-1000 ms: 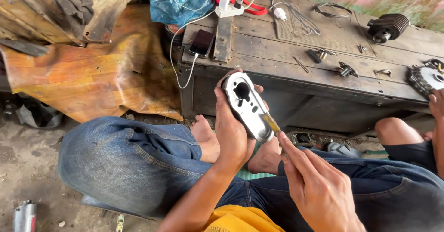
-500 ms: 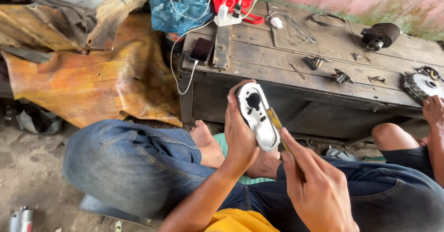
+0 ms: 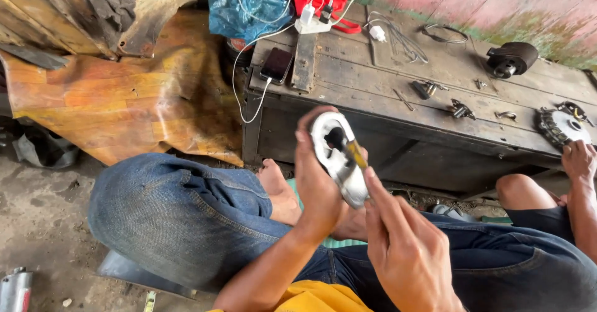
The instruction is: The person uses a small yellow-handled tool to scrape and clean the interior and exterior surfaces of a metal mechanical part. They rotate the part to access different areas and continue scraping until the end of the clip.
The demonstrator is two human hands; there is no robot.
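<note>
My left hand [image 3: 316,181] grips a silver oval metal cover [image 3: 336,156] and holds it upright above my lap; the cover has a dark round hole near its top. My right hand [image 3: 407,256] holds a thin tool with a yellowish shaft [image 3: 356,153], its tip pressed against the cover near the hole. Both hands are above my crossed legs in blue jeans [image 3: 180,218], and my bare foot [image 3: 280,190] lies just under the cover.
A worn wooden bench [image 3: 435,107] in front carries a phone [image 3: 277,65] on a white cable, a power strip [image 3: 314,23], a black motor part [image 3: 511,58], small metal bits and a toothed disc [image 3: 559,125]. Another person's hand [image 3: 579,159] and knee are at the right. Rusty sheet metal [image 3: 124,94] lies left.
The cover and both hands have shifted right and slightly down in view. The tool tip has moved up along the cover toward its hole.
</note>
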